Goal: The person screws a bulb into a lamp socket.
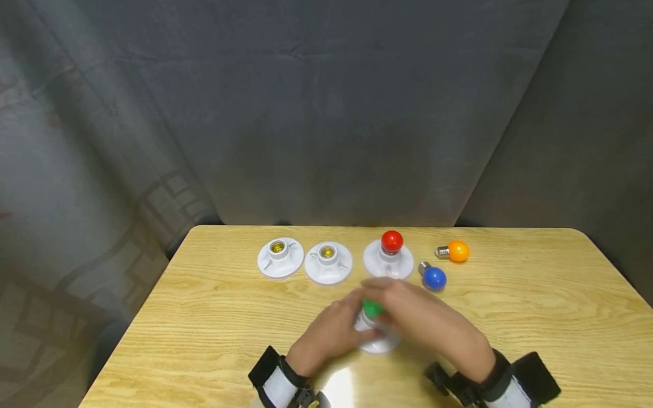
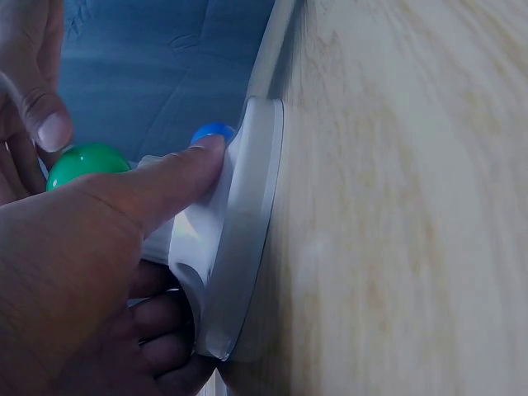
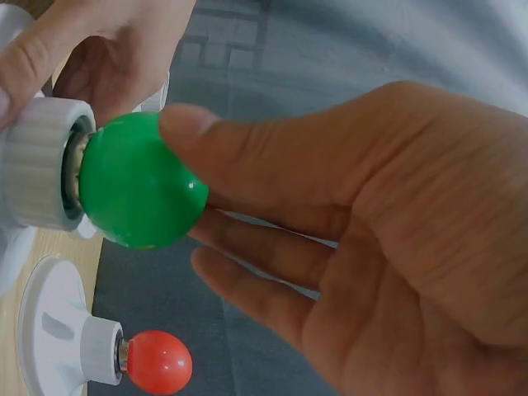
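Observation:
A green light bulb (image 3: 140, 181) sits in the mouth of a white lamp holder (image 1: 380, 344), with a strip of its metal screw base showing at the rim. My left hand (image 1: 331, 328) grips the lamp holder; in the left wrist view the thumb (image 2: 186, 181) lies along its round base and the fingers curl under it. From above, my right hand (image 1: 410, 306) pinches the green bulb, thumb (image 3: 247, 148) on one side and fingers partly hidden behind it. The lamp holder's base is on the wooden table (image 1: 204, 340).
Beyond my hands, a red bulb (image 1: 392, 241) stands in a second lamp holder (image 1: 374, 263). To its left are two lamp holders without bulbs, one nearer (image 1: 329, 275) and one farther left (image 1: 279, 266). An orange bulb (image 1: 458, 251) and a blue bulb (image 1: 435, 279) lie at the right.

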{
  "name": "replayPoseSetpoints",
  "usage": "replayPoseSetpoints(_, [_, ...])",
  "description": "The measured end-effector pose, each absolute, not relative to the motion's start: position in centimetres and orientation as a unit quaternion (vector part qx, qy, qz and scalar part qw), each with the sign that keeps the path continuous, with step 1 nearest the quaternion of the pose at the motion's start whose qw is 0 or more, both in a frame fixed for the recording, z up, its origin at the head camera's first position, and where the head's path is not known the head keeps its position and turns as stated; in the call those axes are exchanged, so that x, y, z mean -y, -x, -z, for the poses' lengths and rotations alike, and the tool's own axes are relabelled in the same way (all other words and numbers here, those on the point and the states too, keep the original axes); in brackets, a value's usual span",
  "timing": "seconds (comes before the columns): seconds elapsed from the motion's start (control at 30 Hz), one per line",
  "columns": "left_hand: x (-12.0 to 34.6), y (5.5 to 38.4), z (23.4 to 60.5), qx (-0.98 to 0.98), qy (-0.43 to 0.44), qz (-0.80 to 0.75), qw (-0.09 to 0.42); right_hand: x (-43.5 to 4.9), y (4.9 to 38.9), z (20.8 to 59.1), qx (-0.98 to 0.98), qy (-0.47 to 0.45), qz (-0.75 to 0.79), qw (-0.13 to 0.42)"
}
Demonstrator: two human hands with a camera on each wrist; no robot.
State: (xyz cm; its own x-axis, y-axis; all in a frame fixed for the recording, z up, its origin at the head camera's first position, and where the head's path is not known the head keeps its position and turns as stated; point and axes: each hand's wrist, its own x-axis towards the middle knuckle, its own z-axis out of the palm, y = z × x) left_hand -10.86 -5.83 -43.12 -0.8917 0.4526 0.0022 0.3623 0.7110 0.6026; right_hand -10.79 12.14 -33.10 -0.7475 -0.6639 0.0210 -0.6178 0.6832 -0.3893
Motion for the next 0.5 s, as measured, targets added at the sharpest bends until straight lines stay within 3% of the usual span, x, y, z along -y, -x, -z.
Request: replayPoseSetpoints(0.5, [5.85, 10.83, 43.18, -0.917, -0.228, -0.318, 0.072, -12.01, 10.84, 33.69, -0.919, 0.329, 0.201, 0.083])
